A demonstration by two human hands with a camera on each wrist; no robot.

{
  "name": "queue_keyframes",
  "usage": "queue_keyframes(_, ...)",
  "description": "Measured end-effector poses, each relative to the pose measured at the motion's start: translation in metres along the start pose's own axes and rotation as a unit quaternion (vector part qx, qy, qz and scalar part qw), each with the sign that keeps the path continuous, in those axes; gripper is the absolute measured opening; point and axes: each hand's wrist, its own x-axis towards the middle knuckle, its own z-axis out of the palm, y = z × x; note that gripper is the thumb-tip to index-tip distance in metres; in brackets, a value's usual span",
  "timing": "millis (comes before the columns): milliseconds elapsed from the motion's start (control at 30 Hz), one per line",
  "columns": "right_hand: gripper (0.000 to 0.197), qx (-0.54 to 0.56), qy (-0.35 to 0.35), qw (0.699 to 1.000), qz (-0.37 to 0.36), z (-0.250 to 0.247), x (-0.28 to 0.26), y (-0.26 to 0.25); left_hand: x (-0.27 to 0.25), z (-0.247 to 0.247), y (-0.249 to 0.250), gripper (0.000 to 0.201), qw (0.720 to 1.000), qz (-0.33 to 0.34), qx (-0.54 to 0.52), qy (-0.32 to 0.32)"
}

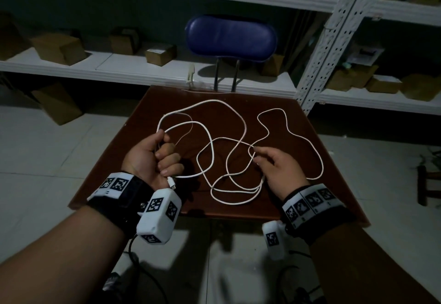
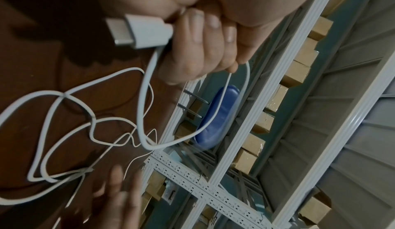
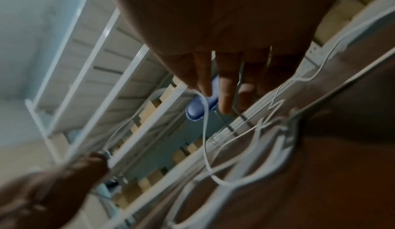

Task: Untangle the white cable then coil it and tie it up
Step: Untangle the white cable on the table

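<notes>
A long white cable [image 1: 214,100] lies in crossing loops on a dark brown table [image 1: 171,98]. My left hand [image 1: 152,155] is raised at the table's left and grips a few strands in its fist. The cable's white connector [image 1: 172,183] sticks out below the little finger, and the left wrist view shows this connector [image 2: 138,30] close up with the cable [image 2: 141,106] hanging in a loop. My right hand [image 1: 279,167] reaches into the tangle's middle. Its fingers [image 3: 224,89] are nearly straight, and a strand of cable [image 3: 205,131] runs past the index fingertip.
A blue chair [image 1: 231,36] stands behind the table's far edge. White metal shelves [image 1: 119,70] with several cardboard boxes [image 1: 59,48] line the back wall, and a perforated upright [image 1: 334,41] rises at the right. Pale tiled floor surrounds the table.
</notes>
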Motion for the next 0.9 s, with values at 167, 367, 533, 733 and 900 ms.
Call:
queue_keyframes(167,0.051,-0.194,0.003,0.980,0.041,-0.004,0.002,0.016,0.000,0.000,0.000,0.027,1.000,0.003,0.002,0.006)
queue_keyframes(367,0.045,-0.291,-0.081,0.950,0.073,-0.003,-0.001,0.022,-0.001,0.005,0.000,0.028,1.000,-0.001,0.008,0.006)
queue_keyframes(533,0.014,-0.262,-0.050,0.962,0.059,-0.005,0.000,0.022,-0.002,0.005,0.000,0.029,1.000,0.003,0.017,0.017)
queue_keyframes(733,0.034,-0.073,0.074,0.993,0.058,-0.020,-0.004,0.014,-0.002,0.005,-0.001,0.029,1.000,0.000,0.016,0.018)
queue_keyframes(900,0.039,0.075,0.167,0.970,0.160,-0.032,0.006,0.031,0.000,0.004,-0.003,0.028,1.000,0.000,0.013,0.024)
